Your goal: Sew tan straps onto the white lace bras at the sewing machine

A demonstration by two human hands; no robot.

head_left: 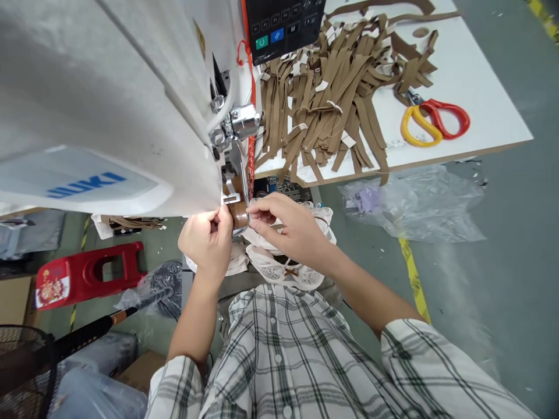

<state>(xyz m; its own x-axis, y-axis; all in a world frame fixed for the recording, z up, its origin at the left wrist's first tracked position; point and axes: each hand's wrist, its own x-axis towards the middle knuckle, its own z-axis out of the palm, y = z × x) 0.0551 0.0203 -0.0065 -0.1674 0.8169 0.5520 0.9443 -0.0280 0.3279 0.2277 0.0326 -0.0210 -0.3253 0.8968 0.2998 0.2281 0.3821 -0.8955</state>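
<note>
At the sewing machine [109, 105], my left hand [206, 241] is closed in a pinch just left of the small brown work plate [239, 214]. From the other side, my right hand [292, 228] reaches in, thumb and fingertips pinched at the plate's right edge. What either hand holds is too small or hidden to make out. Below the hands hang white lace bras [279, 270], one with a brown bow at its middle. The machine's metal presser foot [231, 198] is right above my fingertips.
A white table [476, 99] at upper right bears a heap of brown straps [332, 99] and scissors [437, 121] with red and yellow handles. A control panel [283, 26] overhangs it. Plastic bags [419, 201] are beneath; a red stool [91, 273] and fan [26, 366] are left.
</note>
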